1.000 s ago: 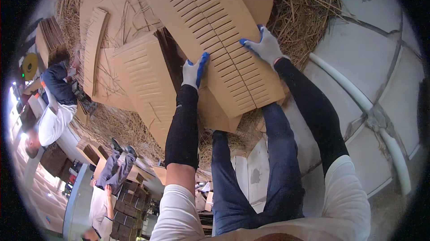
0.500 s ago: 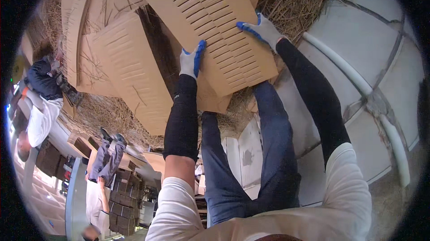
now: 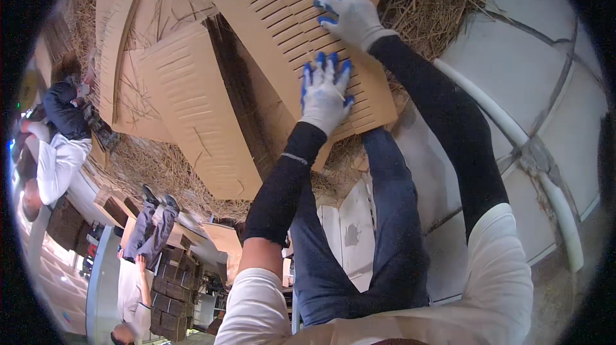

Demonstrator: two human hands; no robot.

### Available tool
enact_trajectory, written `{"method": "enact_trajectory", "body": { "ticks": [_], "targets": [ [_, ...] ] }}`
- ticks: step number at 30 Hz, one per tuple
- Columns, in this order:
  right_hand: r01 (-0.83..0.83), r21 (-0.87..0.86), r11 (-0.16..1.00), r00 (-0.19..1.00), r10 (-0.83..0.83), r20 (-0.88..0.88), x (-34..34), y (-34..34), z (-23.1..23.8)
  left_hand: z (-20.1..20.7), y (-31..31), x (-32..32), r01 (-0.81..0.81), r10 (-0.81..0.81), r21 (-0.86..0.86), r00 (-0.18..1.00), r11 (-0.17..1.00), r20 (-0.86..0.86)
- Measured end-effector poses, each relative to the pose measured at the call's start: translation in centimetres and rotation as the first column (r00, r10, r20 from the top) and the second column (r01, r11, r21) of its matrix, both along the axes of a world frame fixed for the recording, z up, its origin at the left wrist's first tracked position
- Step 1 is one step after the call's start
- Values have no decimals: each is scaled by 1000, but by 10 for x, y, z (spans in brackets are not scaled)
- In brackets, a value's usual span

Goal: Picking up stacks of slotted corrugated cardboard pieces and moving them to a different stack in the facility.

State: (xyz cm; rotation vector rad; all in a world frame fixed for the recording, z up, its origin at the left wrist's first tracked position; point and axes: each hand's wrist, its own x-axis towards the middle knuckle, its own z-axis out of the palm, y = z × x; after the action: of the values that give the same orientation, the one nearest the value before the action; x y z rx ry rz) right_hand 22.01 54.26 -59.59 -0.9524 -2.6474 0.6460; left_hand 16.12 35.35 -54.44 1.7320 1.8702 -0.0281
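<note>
In front of me lies a long brown cardboard sheet (image 3: 266, 21) with rows of parallel slits down its middle. My left hand (image 3: 324, 96), in a white glove with blue fingertips, rests flat on the slits near the close end, fingers spread. Farther up, near the right edge, my right hand (image 3: 351, 16) lies over the same sheet in a matching glove, its fingers apart and slightly bent. Neither hand grips anything. A second slitted cardboard piece (image 3: 196, 111) slants to the left, with a dark gap between the two.
Loose straw (image 3: 430, 8) surrounds the cardboard. A narrow curved cardboard strip (image 3: 119, 50) lies at the far left. A white pipe (image 3: 494, 104) runs along pale floor slabs on the right. Two people are at the left, one near stacked dark bundles (image 3: 174, 294).
Both hands have let go of the sheet's side edges and moved onto its slitted face. My left hand went right, my right hand up and left. The sheet has hardly moved.
</note>
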Motion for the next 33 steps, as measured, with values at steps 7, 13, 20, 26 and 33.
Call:
{"method": "enact_trajectory", "body": {
  "ticks": [7, 13, 20, 26, 33],
  "targets": [
    [-109, 4, 994, 989, 108, 106, -17, 8, -9, -23, -3, 7, 10, -8, -34, 998, 999, 68],
    [-219, 83, 972, 974, 213, 79, -19, 11, -12, -20, -2, 10, 26, -24, -37, 999, 999, 35],
    [-224, 54, 973, 974, 226, -31, -16, 13, -18, -21, -4, 9, 10, -8, -30, 998, 999, 60],
    [-260, 33, 965, 965, 258, 57, -17, 10, -13, -24, -5, 7, 15, -13, -28, 998, 1000, 58],
    [-281, 68, 957, 943, 262, 203, -30, 9, -6, -22, -2, 8, 14, -13, -32, 998, 999, 58]
  ]
}}
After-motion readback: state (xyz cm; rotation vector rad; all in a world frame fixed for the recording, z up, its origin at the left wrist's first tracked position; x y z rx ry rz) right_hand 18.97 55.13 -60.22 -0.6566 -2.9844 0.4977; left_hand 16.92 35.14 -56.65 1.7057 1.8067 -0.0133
